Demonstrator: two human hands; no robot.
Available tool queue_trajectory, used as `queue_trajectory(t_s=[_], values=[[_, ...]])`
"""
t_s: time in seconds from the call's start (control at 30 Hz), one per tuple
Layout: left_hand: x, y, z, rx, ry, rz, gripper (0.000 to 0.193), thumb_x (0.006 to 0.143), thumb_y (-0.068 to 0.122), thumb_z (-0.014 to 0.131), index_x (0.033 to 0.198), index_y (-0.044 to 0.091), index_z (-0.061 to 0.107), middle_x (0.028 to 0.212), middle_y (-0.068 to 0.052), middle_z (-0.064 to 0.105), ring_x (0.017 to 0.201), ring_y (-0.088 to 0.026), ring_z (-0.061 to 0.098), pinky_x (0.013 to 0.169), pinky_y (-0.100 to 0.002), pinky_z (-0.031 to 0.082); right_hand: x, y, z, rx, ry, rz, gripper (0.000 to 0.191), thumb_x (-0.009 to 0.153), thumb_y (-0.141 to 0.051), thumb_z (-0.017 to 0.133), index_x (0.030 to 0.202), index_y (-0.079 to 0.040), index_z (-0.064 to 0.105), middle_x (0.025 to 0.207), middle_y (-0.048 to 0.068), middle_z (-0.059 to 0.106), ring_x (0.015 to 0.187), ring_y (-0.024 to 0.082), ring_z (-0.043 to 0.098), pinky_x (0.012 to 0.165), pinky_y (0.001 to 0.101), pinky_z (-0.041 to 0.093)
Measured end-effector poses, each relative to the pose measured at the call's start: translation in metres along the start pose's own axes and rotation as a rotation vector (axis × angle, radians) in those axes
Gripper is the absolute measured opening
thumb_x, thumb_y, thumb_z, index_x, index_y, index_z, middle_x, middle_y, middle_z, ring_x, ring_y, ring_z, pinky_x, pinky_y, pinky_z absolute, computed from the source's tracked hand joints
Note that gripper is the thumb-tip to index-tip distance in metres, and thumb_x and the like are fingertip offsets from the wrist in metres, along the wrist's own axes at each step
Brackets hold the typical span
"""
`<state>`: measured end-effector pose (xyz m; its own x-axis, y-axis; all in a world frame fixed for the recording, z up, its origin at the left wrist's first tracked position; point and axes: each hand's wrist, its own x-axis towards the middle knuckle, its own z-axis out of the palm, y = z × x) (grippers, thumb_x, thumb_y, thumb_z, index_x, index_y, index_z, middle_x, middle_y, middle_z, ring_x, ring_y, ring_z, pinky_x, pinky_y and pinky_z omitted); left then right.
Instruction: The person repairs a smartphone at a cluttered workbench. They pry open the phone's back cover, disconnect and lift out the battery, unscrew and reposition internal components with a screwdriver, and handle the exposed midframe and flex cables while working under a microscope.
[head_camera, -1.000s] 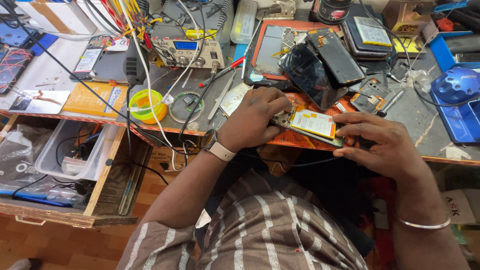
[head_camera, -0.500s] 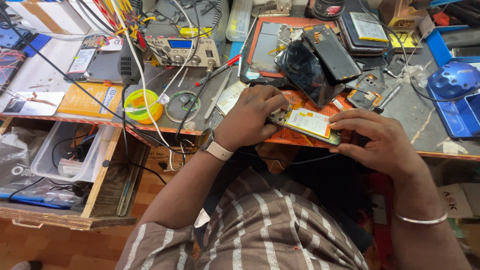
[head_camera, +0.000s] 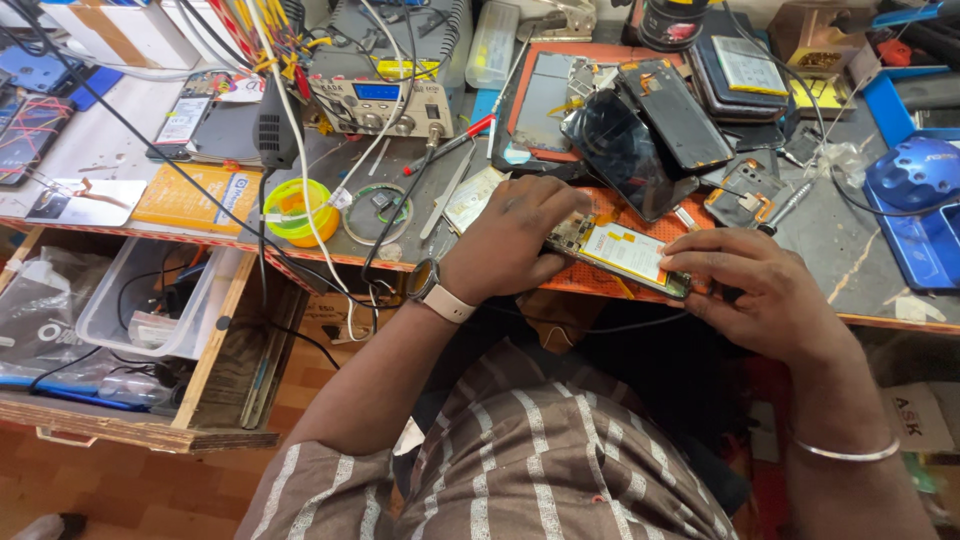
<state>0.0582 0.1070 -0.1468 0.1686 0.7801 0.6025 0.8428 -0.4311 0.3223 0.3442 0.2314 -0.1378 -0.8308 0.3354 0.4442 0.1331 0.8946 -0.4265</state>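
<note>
Head view: opened phone with yellow-white battery lies tilted at front edge of orange mat, between both hands. Left hand curls over phone's upper end, fingertips pressing on exposed board; pale wristwatch on wrist. Right hand pinches phone's lower end, thumb and fingers closed on its edge; thin metal bangle on wrist. Black screen panels stacked just behind phone. Yellow tape roll well left. Open drawer below bench.
</note>
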Motion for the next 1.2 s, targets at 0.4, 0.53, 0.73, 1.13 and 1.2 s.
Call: queue_trajectory(t_s=[0.4, 0.53, 0.73, 1.13, 1.2], values=[[-0.009, -0.009, 0.003, 0.03, 0.036, 0.068, 0.031, 0.085, 0.021, 0.077, 0.113, 0.016, 0.065, 0.121, -0.006, 0.063, 0.12, -0.029, 0.06, 0.105, -0.044, 0.045, -0.002, 0.011, 0.011, -0.101, -0.003, 0.09, 0.046, 0.07, -0.011, 0.076, 0.115, -0.019, 0.075, 0.12, 0.003, 0.073, 0.1, 0.019, 0.072, 0.084, 0.03, 0.056], [-0.013, -0.008, -0.001, 0.067, 0.041, 0.074, 0.043, 0.075, 0.022, 0.079, 0.116, 0.017, 0.068, 0.121, -0.004, 0.063, 0.12, -0.028, 0.059, 0.105, -0.044, 0.044, -0.005, 0.019, 0.017, -0.061, -0.044, 0.165, 0.049, 0.073, -0.012, 0.077, 0.121, -0.017, 0.075, 0.124, 0.001, 0.075, 0.096, 0.014, 0.073, 0.081, 0.0276, 0.058], [-0.014, -0.005, -0.003, 0.091, 0.039, 0.062, 0.044, 0.073, 0.022, 0.08, 0.116, 0.019, 0.071, 0.121, -0.002, 0.064, 0.122, -0.026, 0.059, 0.108, -0.043, 0.044, -0.007, 0.031, 0.02, -0.051, -0.132, 0.257, 0.049, 0.076, -0.013, 0.08, 0.125, -0.016, 0.075, 0.128, 0.001, 0.074, 0.091, 0.013, 0.071, 0.078, 0.0279, 0.061], [-0.012, -0.002, -0.004, 0.097, 0.039, 0.052, 0.045, 0.073, 0.021, 0.081, 0.117, 0.019, 0.07, 0.121, -0.003, 0.063, 0.123, -0.026, 0.058, 0.109, -0.042, 0.044, -0.004, 0.02, 0.016, -0.141, -0.1, 0.268, 0.051, 0.073, -0.016, 0.081, 0.123, -0.019, 0.075, 0.126, -0.001, 0.074, 0.106, 0.016, 0.076, 0.088, 0.0314, 0.063], [-0.011, -0.002, -0.004, 0.096, 0.016, 0.043, 0.044, 0.073, 0.021, 0.081, 0.116, 0.019, 0.07, 0.121, -0.003, 0.063, 0.122, -0.025, 0.058, 0.108, -0.041, 0.044, -0.003, 0.017, 0.016, -0.147, -0.066, 0.236, 0.05, 0.072, -0.017, 0.081, 0.122, -0.019, 0.075, 0.123, -0.001, 0.075, 0.106, 0.017, 0.076, 0.089, 0.0321, 0.062]])
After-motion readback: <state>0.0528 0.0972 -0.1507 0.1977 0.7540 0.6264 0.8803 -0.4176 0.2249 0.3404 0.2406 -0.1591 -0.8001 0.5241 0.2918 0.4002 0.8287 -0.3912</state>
